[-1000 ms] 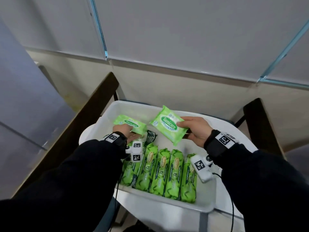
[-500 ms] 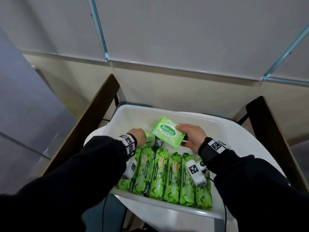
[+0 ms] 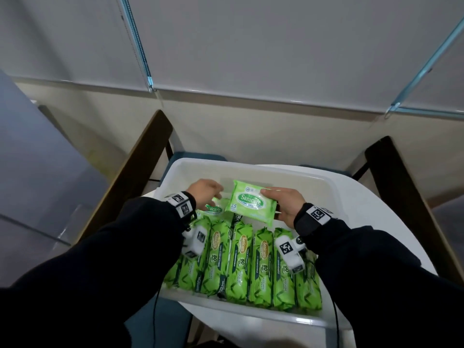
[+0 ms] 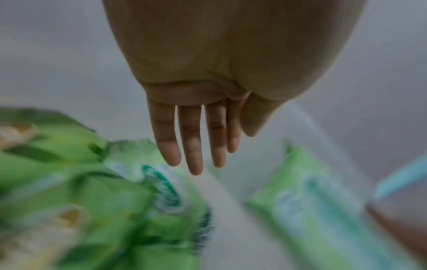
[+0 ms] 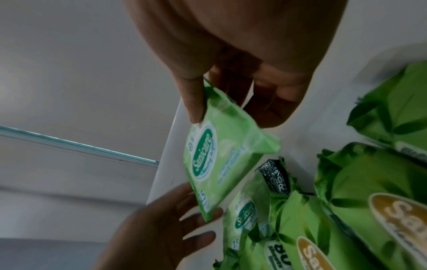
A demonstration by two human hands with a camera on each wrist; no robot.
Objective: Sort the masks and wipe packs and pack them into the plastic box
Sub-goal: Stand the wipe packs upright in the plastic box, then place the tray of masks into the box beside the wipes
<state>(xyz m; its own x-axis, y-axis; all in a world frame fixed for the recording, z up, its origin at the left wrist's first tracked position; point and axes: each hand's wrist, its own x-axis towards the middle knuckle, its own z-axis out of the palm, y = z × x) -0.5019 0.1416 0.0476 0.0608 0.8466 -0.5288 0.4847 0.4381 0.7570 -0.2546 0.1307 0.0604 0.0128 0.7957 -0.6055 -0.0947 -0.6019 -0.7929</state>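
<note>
A white plastic box (image 3: 334,187) holds a row of several large green wipe packs (image 3: 261,262) along its near side. My right hand (image 3: 273,199) pinches a small light-green Sanicare pack (image 3: 251,203) by its edge, thumb on top, tilted just above the box's far half. The right wrist view shows the same pack (image 5: 226,155) in the right hand (image 5: 231,117). A second small Sanicare pack (image 3: 213,209) lies in the box behind the row's left end. My left hand (image 3: 213,194) hovers over it with straight fingers (image 4: 196,160) and holds nothing.
A small black packet (image 3: 237,218) stands between the large packs and the small ones. The box sits on a white round table (image 3: 376,209). Dark wooden chair backs (image 3: 140,167) (image 3: 401,197) flank it. The box's far right floor (image 3: 306,197) is bare.
The left hand has set its small pack down in the box and let go. The right hand has lowered its pack from above the box to near the floor.
</note>
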